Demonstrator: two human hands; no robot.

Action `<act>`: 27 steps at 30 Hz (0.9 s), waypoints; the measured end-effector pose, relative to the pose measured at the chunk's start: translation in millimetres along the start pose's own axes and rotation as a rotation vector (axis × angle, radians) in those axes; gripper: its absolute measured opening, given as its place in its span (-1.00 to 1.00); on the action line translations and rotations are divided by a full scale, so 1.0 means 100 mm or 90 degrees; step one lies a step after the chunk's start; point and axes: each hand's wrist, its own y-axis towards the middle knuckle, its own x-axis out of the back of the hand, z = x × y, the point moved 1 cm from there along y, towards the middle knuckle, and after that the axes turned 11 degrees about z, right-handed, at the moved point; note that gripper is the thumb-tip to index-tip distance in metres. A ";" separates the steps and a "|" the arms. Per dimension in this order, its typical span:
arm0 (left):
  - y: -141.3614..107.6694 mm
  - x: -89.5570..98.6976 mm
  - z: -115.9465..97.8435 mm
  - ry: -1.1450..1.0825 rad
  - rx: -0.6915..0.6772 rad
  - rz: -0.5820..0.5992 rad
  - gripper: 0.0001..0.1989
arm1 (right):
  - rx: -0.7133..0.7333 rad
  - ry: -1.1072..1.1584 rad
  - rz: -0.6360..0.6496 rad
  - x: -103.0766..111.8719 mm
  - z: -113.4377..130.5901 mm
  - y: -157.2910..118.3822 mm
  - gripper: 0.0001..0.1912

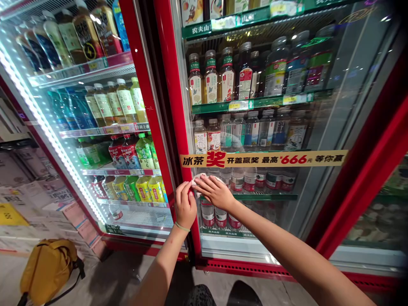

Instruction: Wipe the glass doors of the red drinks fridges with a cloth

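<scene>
On the glass of the right drink cooler's door, my right hand (215,192) lies with fingers stretched over a crumpled white cloth (198,179), pressing it to the pane beside the door's left frame. Part of the cloth is hidden under the palm and fingers. My left hand (185,205) is at the red door frame (174,97), its fingers bent around the edge and its fingertips close to the cloth. A thin band circles the left wrist. Just above both hands runs a yellow printed strip (264,159) across the glass.
Behind the glass stand shelves of bottled drinks (210,83). To the left is another lit cooler with bottles (126,100). Stacked cartons (60,212) and a mustard-yellow backpack (47,270) are at the lower left. Dark shoes (244,293) show at the bottom.
</scene>
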 end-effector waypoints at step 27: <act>1.14 -0.80 -0.31 0.113 -0.174 0.094 -0.54 | -0.065 -0.054 0.113 0.27 -0.62 -1.00 -0.41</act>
